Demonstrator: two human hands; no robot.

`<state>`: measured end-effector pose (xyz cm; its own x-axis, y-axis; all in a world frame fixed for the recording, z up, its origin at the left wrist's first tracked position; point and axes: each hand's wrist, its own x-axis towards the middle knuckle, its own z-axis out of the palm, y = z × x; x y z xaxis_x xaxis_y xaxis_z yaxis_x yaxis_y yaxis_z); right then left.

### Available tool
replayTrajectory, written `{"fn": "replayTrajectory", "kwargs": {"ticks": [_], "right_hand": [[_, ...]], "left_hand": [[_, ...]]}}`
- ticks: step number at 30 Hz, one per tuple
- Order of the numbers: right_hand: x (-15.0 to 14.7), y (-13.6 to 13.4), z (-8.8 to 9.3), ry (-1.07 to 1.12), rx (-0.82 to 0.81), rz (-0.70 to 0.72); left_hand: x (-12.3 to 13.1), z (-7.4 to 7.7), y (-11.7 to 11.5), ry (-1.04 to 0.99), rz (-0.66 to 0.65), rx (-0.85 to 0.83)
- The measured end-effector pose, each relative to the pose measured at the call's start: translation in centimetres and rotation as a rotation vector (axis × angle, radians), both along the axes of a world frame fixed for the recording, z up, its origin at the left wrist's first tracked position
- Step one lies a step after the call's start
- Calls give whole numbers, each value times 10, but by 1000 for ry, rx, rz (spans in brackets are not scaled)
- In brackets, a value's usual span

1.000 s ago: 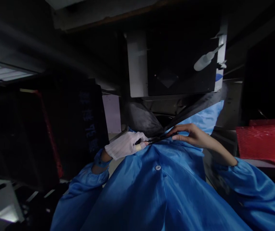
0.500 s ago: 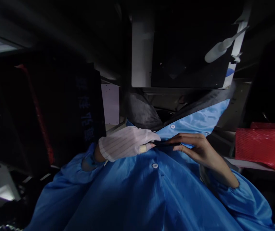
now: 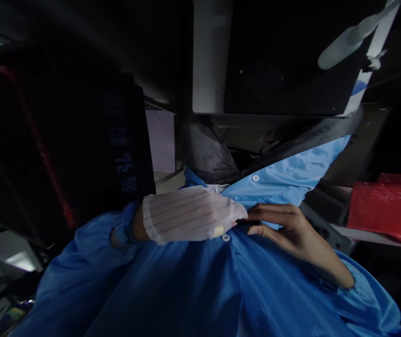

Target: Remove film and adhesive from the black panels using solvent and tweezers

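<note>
My left hand (image 3: 195, 214) wears a white striped glove, with a pale wrap on the thumb. Its fingertips are pinched on the left end of a small thin black object (image 3: 250, 223). Bare and bent at the knuckles, my right hand (image 3: 293, 229) pinches the object's right end between thumb and fingers. Both hands meet in front of the blue coat (image 3: 186, 281), just above a white button (image 3: 225, 238). Most of the black object is hidden by the fingers, so what it is cannot be made out.
A black panel on a grey-white surface (image 3: 209, 61) lies ahead, with a whitish handled tool (image 3: 340, 49) over it. Red bubble-wrap-like material (image 3: 386, 210) is at the right. A dark box with blue characters (image 3: 126, 154) stands at the left, near a pale panel (image 3: 161, 140).
The gloved left hand has moved right, closer to the right hand, and less of the black object shows between them. The view has shifted slightly.
</note>
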<state>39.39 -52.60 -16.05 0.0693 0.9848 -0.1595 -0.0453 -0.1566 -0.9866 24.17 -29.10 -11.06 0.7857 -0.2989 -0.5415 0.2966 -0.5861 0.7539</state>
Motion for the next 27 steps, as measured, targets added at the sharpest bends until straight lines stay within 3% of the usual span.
{"fn": "replayTrajectory", "kwargs": {"ticks": [4, 11, 18, 25, 27], "right_hand": [[-1, 1, -3, 29, -52, -19], [-1, 2, -9, 50, -123, -60], [0, 5, -20, 39, -163, -115], [26, 8, -30, 117, -222, -43], [46, 14, -36, 36, -156, -170]], "left_hand": [[9, -2, 2, -31, -131, 18], [17, -10, 4, -106, -125, 21], [35, -14, 7, 47, -244, 67], [41, -22, 15, 60, -153, -79], [43, -26, 17, 45, -112, -140]]}}
